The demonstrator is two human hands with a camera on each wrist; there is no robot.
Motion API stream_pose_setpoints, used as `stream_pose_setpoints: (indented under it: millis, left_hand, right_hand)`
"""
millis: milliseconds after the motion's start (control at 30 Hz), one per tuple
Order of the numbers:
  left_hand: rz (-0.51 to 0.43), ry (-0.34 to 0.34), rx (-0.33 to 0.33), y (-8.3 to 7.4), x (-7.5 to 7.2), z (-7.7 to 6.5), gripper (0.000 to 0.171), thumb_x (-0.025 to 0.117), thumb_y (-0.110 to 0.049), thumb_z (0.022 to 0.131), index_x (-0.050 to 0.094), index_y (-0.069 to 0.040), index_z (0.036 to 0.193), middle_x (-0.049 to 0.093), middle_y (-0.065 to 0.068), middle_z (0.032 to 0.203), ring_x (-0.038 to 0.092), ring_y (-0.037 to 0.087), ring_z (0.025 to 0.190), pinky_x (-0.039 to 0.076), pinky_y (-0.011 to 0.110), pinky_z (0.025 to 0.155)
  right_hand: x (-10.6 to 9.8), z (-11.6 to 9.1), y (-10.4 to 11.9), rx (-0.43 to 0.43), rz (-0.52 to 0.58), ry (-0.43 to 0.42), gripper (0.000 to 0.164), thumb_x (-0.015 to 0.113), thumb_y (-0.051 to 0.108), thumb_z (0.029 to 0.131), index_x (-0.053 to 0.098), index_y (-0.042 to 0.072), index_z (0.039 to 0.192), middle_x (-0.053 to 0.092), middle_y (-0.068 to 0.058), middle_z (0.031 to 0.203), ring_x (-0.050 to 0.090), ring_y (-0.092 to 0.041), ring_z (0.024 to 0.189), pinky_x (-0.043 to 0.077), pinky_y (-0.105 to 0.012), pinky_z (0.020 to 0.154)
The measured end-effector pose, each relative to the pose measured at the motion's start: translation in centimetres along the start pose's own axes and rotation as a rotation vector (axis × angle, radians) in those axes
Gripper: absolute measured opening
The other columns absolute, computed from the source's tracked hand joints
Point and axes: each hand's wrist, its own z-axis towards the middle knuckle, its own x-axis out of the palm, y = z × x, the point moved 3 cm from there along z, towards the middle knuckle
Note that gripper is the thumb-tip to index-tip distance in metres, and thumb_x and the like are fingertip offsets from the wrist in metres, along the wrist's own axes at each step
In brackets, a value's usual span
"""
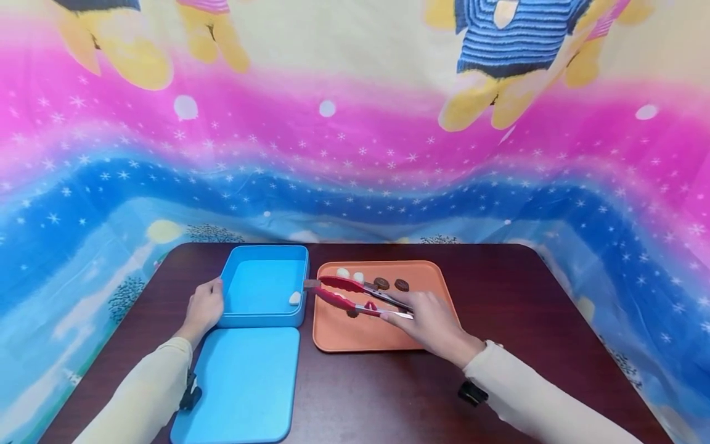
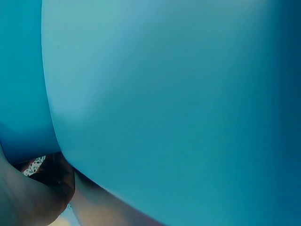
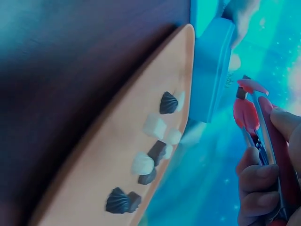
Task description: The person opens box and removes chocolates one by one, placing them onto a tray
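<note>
My right hand (image 1: 434, 322) grips red-tipped metal tongs (image 1: 336, 299). Pinched between their tips is a brown chocolate (image 1: 312, 284), over the gap between the orange tray (image 1: 377, 338) and the blue box (image 1: 259, 320). In the right wrist view the fingers wrap the handles of the tongs, and the dark chocolate (image 3: 241, 93) shows at the tip. My left hand (image 1: 203, 307) holds the box at its left side; its fingertips are partly hidden by the wall. Inside the box, near the right wall, lies one white chocolate (image 1: 294, 298).
On the tray lie several dark and white chocolates, among them a white one (image 1: 342, 272) and brown ones (image 1: 402, 285). A flat blue lid (image 1: 241, 385) rests on the dark table (image 1: 355, 401) in front of the box. Behind hangs a patterned cloth (image 1: 355, 154).
</note>
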Motion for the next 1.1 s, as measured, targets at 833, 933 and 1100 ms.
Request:
stream_pose_setpoints:
  millis: [833, 933, 1100]
  left_hand:
    - [-0.019, 0.011, -0.004, -0.5, 0.0, -0.2, 0.065, 0.010, -0.042, 0.110, 0.020, -0.002, 0.160, 0.023, 0.031, 0.163, 0.022, 0.053, 0.149, 0.023, 0.068, 0.120]
    - [-0.022, 0.003, 0.001, -0.6, -0.1, -0.2, 0.065, 0.011, -0.042, 0.110, 0.020, -0.002, 0.160, 0.024, 0.031, 0.163, 0.023, 0.053, 0.149, 0.023, 0.068, 0.120]
    - [-0.021, 0.007, -0.007, -0.4, -0.1, -0.2, 0.065, 0.010, -0.043, 0.110, 0.019, -0.002, 0.160, 0.023, 0.030, 0.163, 0.021, 0.053, 0.150, 0.023, 0.068, 0.121]
  right_hand:
    - [2.7, -3.6, -3.7, 0.044, -0.030, 0.013, 0.042, 0.079, 0.046, 0.085, 0.075, 0.025, 0.122, 0.077, 0.009, 0.107, 0.052, -0.002, 0.069, 0.041, -0.020, 0.061]
    - [3.0, -3.7, -3.9, 0.045, -0.024, 0.016, 0.043, 0.079, 0.046, 0.085, 0.075, 0.025, 0.123, 0.077, 0.007, 0.111, 0.053, -0.002, 0.070, 0.041, -0.020, 0.061]
    - [3.4, -3.7, -4.1, 0.057, -0.025, 0.028, 0.046, 0.079, 0.046, 0.085, 0.074, 0.024, 0.125, 0.076, 0.005, 0.118, 0.056, -0.002, 0.074, 0.044, -0.022, 0.064]
